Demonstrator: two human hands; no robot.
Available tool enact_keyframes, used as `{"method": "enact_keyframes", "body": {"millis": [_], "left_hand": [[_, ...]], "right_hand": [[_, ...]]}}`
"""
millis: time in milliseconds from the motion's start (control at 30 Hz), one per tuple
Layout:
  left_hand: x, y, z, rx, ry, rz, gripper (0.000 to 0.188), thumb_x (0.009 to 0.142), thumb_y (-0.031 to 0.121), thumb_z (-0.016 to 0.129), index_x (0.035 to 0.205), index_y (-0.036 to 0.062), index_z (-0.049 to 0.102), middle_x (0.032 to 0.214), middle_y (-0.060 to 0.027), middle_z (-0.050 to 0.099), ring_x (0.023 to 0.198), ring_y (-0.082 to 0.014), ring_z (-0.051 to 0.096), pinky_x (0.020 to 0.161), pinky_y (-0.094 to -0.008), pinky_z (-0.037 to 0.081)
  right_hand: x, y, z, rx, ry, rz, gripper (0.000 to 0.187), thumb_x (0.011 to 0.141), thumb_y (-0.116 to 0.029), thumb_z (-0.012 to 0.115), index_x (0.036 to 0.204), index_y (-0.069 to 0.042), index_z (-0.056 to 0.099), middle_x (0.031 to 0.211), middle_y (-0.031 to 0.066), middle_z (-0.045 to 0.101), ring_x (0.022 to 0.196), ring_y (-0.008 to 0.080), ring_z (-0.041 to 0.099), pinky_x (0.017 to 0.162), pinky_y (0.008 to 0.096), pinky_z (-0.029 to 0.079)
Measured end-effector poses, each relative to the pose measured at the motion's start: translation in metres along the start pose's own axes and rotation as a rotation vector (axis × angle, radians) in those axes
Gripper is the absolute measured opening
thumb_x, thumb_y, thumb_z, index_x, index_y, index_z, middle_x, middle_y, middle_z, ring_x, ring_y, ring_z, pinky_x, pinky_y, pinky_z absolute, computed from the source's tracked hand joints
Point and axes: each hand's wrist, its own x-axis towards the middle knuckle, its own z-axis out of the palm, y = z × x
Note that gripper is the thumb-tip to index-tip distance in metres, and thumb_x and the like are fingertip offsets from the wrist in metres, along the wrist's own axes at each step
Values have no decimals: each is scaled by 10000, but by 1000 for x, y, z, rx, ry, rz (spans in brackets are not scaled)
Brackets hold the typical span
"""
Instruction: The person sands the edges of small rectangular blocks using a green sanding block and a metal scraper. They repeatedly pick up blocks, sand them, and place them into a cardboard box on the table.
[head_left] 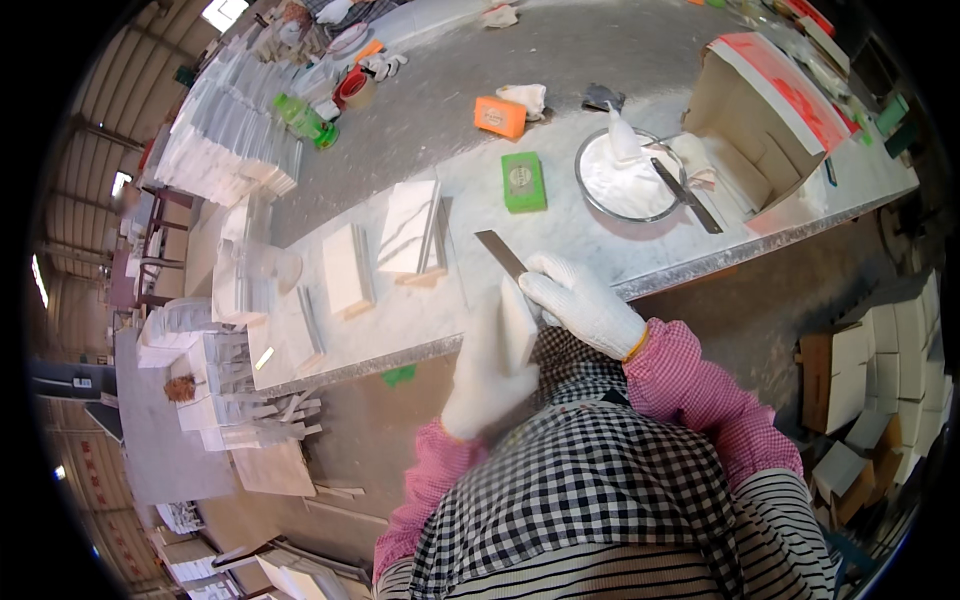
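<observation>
In a white knit glove, my left hand (485, 388) grips a small white tile (518, 328) held on edge in front of my apron. My gloved right hand (582, 302) is closed round a flat metal blade (499, 252), whose free end points up and left over the table edge. The blade lies just above the tile's top edge; whether they touch I cannot tell. Beyond them on the marble tabletop (460, 230) are a green box-shaped block (523, 182), grey-veined tiles (406, 228) and plain white tiles (347, 270).
A metal bowl (579, 182) of white paste stands right of the green block, a dark-handled spatula (688, 197) across its rim. Behind are an orange block (499, 117) and an opened cardboard box (745, 105). Far left are tall tile stacks (225, 125) and a green bottle (304, 122).
</observation>
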Motion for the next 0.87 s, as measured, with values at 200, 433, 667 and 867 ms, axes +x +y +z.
{"method": "enact_keyframes", "body": {"millis": [200, 433, 667, 867], "left_hand": [[-10, -2, 0, -668, -44, -295, 828, 834, 29, 653, 1590, -27, 320, 1306, -77, 568, 1206, -171, 550, 1024, -312, 461], [-2, 2, -14, -885, 55, -361, 396, 911, 63, 650, 1293, -25, 592, 1068, -69, 684, 940, -141, 665, 797, -284, 552], [-6, -27, -6, -368, 53, -257, 539, 917, 14, 582, 1448, -40, 516, 1292, -170, 653, 1193, -292, 633, 1018, -375, 495], [5, -8, -17, -73, 178, -55, 578, 920, 2, 569, 1494, 0, 496, 1342, -268, 629, 1246, -362, 628, 1077, -394, 478]], "right_hand": [[5, -7, 14, -88, -59, 0, 231, 1042, -227, 544, 1051, -13, 629, 816, 30, 625, 782, 115, 579, 706, 282, 469], [3, -10, 18, 17, -74, 115, 249, 1038, -226, 542, 1062, 0, 644, 801, 30, 628, 730, 111, 566, 683, 281, 474], [3, -14, 25, 56, 7, 128, 245, 1033, -221, 555, 1020, 3, 654, 751, 9, 586, 683, 93, 529, 632, 271, 444], [-5, -17, 32, 43, -90, 161, 242, 1057, -251, 560, 1020, -35, 662, 733, -24, 559, 624, 41, 468, 557, 207, 362]]}}
